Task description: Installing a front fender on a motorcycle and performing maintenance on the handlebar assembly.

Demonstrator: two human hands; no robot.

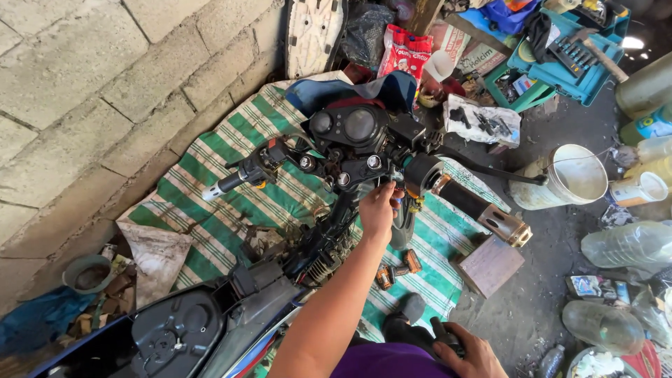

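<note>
You are reaching your left hand (378, 210) up to the centre of the motorcycle handlebar (364, 164), just below the black instrument cluster (348, 126). Its fingers are curling in around a small part under the right side of the bar; what they are pinching cannot be made out. Your right hand (467, 353) is resting low, at the bottom edge of the view, and is closing around a dark tool handle (442, 334).

The handlebar is lying across the middle of the view. Its left grip (227, 183) is pointing toward the block wall (105, 91), and its right grip (476, 208) is ending in a brass-coloured bar end (516, 234). A green striped cloth (210, 203) is spreading under the front of the machine. A white bucket (570, 178) is standing just beyond the right grip, and a blue tool tray (567, 52) is sitting well apart, at the top right.
</note>
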